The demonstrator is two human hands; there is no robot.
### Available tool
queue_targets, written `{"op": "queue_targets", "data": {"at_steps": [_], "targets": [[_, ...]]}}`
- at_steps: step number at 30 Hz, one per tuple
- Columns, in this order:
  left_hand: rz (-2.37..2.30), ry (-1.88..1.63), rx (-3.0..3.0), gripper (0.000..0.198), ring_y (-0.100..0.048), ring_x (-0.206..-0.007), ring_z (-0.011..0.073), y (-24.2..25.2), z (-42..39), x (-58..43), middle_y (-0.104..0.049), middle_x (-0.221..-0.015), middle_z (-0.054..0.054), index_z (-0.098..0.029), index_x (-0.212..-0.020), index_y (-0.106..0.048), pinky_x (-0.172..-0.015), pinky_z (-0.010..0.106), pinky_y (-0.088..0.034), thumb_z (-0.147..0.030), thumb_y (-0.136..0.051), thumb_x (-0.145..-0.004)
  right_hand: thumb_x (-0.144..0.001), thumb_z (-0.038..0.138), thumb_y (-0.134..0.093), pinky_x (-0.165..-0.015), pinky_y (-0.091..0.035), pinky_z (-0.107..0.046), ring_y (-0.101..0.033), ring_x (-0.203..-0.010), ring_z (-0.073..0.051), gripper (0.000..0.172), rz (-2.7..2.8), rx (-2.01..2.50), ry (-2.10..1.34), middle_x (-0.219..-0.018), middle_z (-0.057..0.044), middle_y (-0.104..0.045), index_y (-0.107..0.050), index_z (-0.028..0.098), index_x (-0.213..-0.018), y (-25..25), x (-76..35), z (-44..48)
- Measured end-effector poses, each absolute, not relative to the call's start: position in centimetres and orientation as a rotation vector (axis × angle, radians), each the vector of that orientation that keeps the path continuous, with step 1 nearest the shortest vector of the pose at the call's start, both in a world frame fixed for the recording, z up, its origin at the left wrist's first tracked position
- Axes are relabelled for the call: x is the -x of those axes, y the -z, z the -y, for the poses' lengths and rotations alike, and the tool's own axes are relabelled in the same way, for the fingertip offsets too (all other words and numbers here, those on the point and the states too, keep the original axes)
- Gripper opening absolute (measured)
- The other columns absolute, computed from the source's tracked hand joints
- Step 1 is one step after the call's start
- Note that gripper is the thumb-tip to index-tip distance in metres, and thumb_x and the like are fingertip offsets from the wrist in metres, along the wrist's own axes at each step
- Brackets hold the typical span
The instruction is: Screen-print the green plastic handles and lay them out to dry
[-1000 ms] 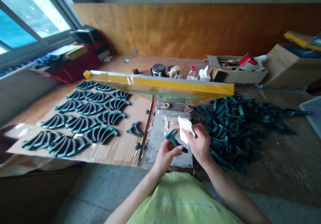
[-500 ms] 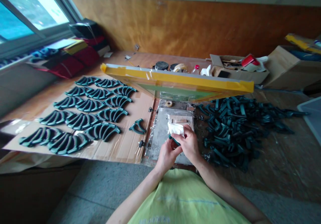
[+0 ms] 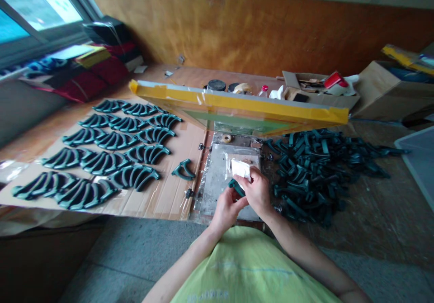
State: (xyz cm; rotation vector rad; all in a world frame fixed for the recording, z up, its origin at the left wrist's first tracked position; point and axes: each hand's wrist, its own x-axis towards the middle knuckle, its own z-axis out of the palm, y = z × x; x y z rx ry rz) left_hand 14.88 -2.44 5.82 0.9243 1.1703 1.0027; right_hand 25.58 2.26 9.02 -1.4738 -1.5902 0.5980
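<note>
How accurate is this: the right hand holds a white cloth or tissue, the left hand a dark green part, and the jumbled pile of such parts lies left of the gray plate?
One slip: the head view shows the jumbled pile to the right of the gray plate. The right hand does hold a white cloth or tissue, and the left hand a dark green part.
</note>
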Motion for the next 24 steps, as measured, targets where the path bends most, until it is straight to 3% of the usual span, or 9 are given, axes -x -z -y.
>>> {"op": "queue_targets", "data": {"at_steps": [8,12,16,20,24], "targets": [[-0.999,-0.982,-0.668,0.038,-0.065,-0.075,0.0178,-7.3,2.5,-15.0,-0.07,-0.083,0.005,-0.015,-0.087,-0.062,-0.073,0.03,-0.052,-0.04,-0.081,-0.065,-0.081,0.038,-0.066,-0.068,-0.046,-0.029,-0.059,-0.071,-0.018,0.025,1.601,1.566,-0.361,-0.073,-0.003,-0.062,-0.056,0.021,-0.066,-7.7,-28.6,-4.9],[-0.978,-0.976,-0.593,0.04,-0.066,-0.077,0.0179,-7.8,2.3,-14.8,-0.07,-0.082,0.004,-0.015,-0.09,-0.062,-0.075,0.032,-0.053,-0.038,-0.082,-0.064,-0.082,0.036,-0.065,-0.067,-0.047,-0.028,-0.06,-0.073,-0.018,0.017,1.541,1.507,-0.379,-0.078,-0.003,-0.064,-0.061,0.02,-0.08,-9.2,-29.0,-4.3],[-0.908,-1.001,-0.653,0.04,-0.064,-0.076,0.0167,-7.6,2.1,-15.1,-0.07,-0.085,0.003,-0.015,-0.091,-0.063,-0.076,0.03,-0.051,-0.037,-0.081,-0.064,-0.083,0.02,-0.059,-0.068,-0.047,-0.026,-0.06,-0.074,-0.016,0.007,1.771,1.288,-0.425,-0.077,-0.002,-0.061,-0.058,0.022,-0.077,-10.7,-27.0,-2.1],[-1.009,-1.061,-0.834,0.033,-0.06,-0.075,0.0163,-6.7,2.5,-15.0,-0.068,-0.081,0.002,-0.015,-0.086,-0.061,-0.071,0.026,-0.048,-0.037,-0.079,-0.067,-0.078,0.004,-0.049,-0.072,-0.047,-0.026,-0.059,-0.079,-0.017,0.019,1.876,1.221,-0.384,-0.079,-0.003,-0.059,-0.054,0.022,-0.074,-9.8,-25.9,-2.0],[-1.059,-1.02,-0.904,0.032,-0.062,-0.076,0.017,-6.7,2.9,-14.7,-0.069,-0.083,0.004,-0.016,-0.091,-0.063,-0.072,0.027,-0.048,-0.038,-0.075,-0.073,-0.081,0.012,-0.054,-0.066,-0.044,-0.026,-0.056,-0.071,-0.016,0.012,1.772,1.375,-0.34,-0.075,-0.001,-0.057,-0.053,0.022,-0.073,-8.5,-27.4,-3.8]]}}
